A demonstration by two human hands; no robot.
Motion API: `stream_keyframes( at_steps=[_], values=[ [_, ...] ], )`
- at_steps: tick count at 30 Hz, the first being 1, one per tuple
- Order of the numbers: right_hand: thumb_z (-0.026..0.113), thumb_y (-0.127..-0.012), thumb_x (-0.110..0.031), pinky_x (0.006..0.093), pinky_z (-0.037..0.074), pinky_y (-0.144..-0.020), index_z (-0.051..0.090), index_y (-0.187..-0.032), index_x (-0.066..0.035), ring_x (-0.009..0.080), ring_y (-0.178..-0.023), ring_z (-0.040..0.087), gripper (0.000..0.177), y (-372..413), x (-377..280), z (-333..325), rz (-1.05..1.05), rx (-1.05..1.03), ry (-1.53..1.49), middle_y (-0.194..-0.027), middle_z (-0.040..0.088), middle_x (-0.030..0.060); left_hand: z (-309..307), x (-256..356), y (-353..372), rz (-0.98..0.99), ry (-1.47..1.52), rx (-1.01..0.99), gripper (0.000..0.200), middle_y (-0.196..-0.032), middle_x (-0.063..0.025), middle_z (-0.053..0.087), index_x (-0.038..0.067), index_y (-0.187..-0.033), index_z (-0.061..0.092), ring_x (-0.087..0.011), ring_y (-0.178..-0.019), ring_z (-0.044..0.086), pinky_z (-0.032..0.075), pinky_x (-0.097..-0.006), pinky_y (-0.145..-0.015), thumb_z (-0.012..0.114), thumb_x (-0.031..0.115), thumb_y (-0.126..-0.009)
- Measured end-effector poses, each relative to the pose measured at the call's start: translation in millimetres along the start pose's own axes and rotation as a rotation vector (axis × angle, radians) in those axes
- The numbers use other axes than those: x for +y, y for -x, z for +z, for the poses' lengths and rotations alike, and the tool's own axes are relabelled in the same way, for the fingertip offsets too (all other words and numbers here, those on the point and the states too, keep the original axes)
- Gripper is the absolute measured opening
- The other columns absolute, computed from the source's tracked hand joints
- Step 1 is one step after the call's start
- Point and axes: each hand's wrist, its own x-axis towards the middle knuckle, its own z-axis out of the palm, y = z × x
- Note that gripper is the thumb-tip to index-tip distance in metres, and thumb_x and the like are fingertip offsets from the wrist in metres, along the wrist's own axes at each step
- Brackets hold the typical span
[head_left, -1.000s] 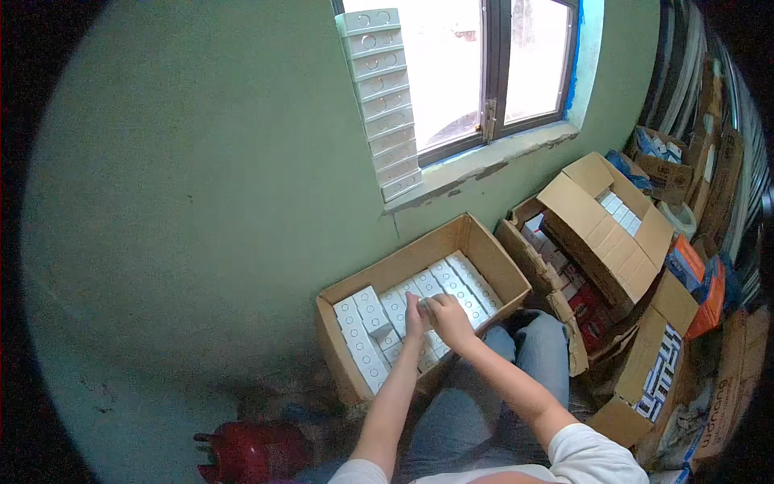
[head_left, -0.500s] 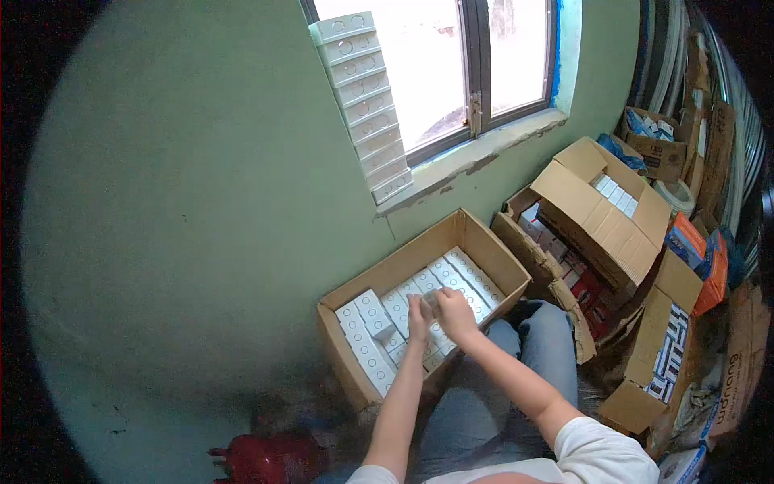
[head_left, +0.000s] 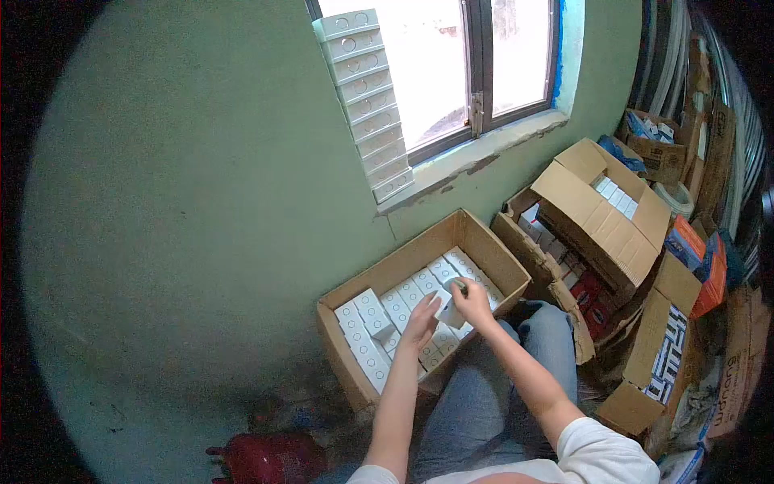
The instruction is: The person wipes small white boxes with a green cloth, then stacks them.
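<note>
A white electrical back box [head_left: 449, 312] is held tilted above the open carton. My right hand [head_left: 472, 305] grips it at its upper right, fingers closed round the edge. Against its left side rest the fingers of my left hand [head_left: 420, 324]. Below both hands, the cardboard carton [head_left: 341, 387] holds rows of similar white boxes [head_left: 360, 342] with round knockouts on their sides. The hands hide part of these rows. At the left of the window, a tall stack of the same white boxes [head_left: 370, 105] stands on the sill [head_left: 492, 143].
To the right, an open carton [head_left: 601, 230] with white boxes sits tilted on a torn carton [head_left: 555, 278]. Another carton [head_left: 633, 401] with black-and-white items lies nearer. Orange boxes [head_left: 709, 278] are at far right. A red object [head_left: 274, 460] lies at lower left. The green wall [head_left: 201, 202] borders the carton.
My hands have shifted slightly right and moved a little apart, turning the back box so its white side now shows between them. The carton and stack look the same.
</note>
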Motion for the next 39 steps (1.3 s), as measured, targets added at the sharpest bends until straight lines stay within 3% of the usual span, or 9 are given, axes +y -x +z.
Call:
stream_keyframes(
  at_steps=[5,9,15,19,20,24,30,34,39],
  values=[
    [0.058,-0.087,-0.018,0.0385,0.047,-0.079,0.062,-0.103,0.002,0.0351,-0.091,0.06,0.025,1.6,-1.4,0.2,-0.293,-0.1,0.067,-0.098,0.062,0.0211,-7.4,-12.6,-8.4,0.033,-0.16,-0.214,0.061,-0.128,-0.0053,0.048,0.004,-0.14,0.03,-0.0155,-0.118,0.046,0.034,-0.03,-0.1,0.061,0.015,-0.088],
    [0.059,-0.085,-0.015,0.0406,0.047,-0.08,0.062,-0.103,-0.001,0.0368,-0.09,0.058,0.023,6.4,0.7,7.9,-0.417,-0.186,0.171,-0.096,0.061,0.0193,12.1,-21.3,-1.9,0.135,-0.34,-0.016,0.052,-0.13,-0.0095,0.045,0.01,-0.133,0.037,-0.0195,-0.124,0.042,0.038,-0.0322,-0.1,0.051,0.001,-0.084],
    [0.062,-0.081,-0.01,0.041,0.045,-0.084,0.062,-0.102,-0.001,0.0367,-0.093,0.055,0.023,8.8,1.4,7.9,-0.394,-0.137,0.276,-0.1,0.059,0.0183,-15.7,-30.3,-15.4,0.168,-0.439,0.193,0.033,-0.099,-0.0089,0.058,0.008,-0.114,0.052,-0.0206,-0.093,0.055,0.046,-0.0352,-0.076,0.041,0.031,-0.093],
    [0.064,-0.077,-0.008,0.0409,0.045,-0.084,0.06,-0.104,-0.001,0.0368,-0.094,0.054,0.028,12.4,-8.7,8.0,-0.44,-0.098,0.275,-0.101,0.057,0.0187,-24.7,-40.7,-30.4,0.198,-0.355,0.488,0.055,-0.1,-0.0109,0.059,0.001,-0.107,0.059,-0.0213,-0.086,0.056,0.046,-0.0345,-0.071,0.037,0.05,-0.095],
    [0.065,-0.076,-0.008,0.0407,0.045,-0.084,0.06,-0.104,-0.001,0.0364,-0.095,0.054,0.03,14.5,-7.4,13.4,-0.501,-0.143,0.256,-0.101,0.056,0.0188,4.0,-0.2,-4.4,-0.037,-0.564,0.514,0.075,-0.112,-0.0175,0.058,-0.007,-0.119,0.053,-0.0238,-0.098,0.057,0.046,-0.0306,-0.082,0.031,0.061,-0.093],
    [0.064,-0.073,-0.005,0.0395,0.046,-0.082,0.058,-0.103,-0.001,0.0354,-0.094,0.055,0.031,23.9,-23.6,20.0,-0.653,-0.259,0.231,-0.099,0.056,0.0176,11.1,-11.2,-8.3,0.241,-0.262,0.797,0.085,-0.085,-0.0116,0.064,-0.008,-0.108,0.062,-0.0194,-0.076,0.057,0.046,-0.031,-0.071,0.026,0.067,-0.091],
    [0.062,-0.069,-0.001,0.0403,0.047,-0.076,0.063,-0.093,0.001,0.0347,-0.086,0.057,0.024,-1.5,-17.3,12.7,-0.538,0.03,0.279,-0.091,0.062,0.0159,11.2,-9.8,-1.3,0.299,-0.349,0.704,0.083,-0.067,-0.0037,0.06,-0.004,-0.096,0.068,-0.0142,-0.063,0.052,0.042,-0.0291,-0.061,0.019,0.064,-0.094],
    [0.064,-0.069,-0.002,0.04,0.047,-0.076,0.064,-0.097,-0.001,0.0338,-0.087,0.058,0.029,14.1,-9.3,19.8,-0.659,-0.273,0.095,-0.09,0.063,0.015,15.1,-9.0,1.7,0.23,-0.499,0.595,0.08,-0.058,-0.006,0.057,0.0,-0.101,0.067,-0.0147,-0.055,0.052,0.041,-0.0313,-0.055,0.017,0.061,-0.094],
    [0.066,-0.069,-0.004,0.0413,0.048,-0.074,0.066,-0.095,-0.001,0.0351,-0.082,0.06,0.026,7.0,-9.0,9.3,-0.544,-0.124,0.161,-0.088,0.064,0.0162,14.4,-2.0,7.9,0.214,-0.581,0.502,0.079,-0.059,-0.0084,0.058,-0.001,-0.101,0.067,-0.0184,-0.06,0.057,0.043,-0.0329,-0.058,0.018,0.06,-0.095]
  ],
)
